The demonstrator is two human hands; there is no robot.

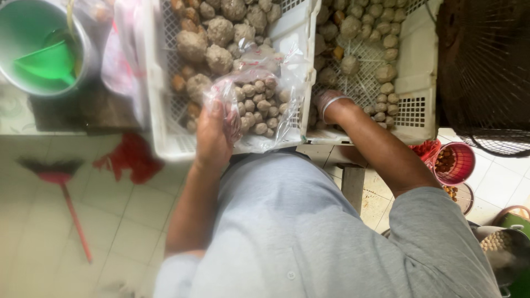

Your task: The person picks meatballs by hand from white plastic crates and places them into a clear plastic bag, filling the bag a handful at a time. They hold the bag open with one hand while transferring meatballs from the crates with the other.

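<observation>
Left hand [214,132] closed on clear bag [259,105], bag part full of small meatballs [256,107], resting over left crate [160,110]. That crate holds bigger meatballs. Right hand [330,105] reaches into right crate [414,77] of small balls; I cannot tell its grip. Bucket [41,49] holds green funnel [47,63]. Red tub [455,163] on floor, contents brownish.
</observation>
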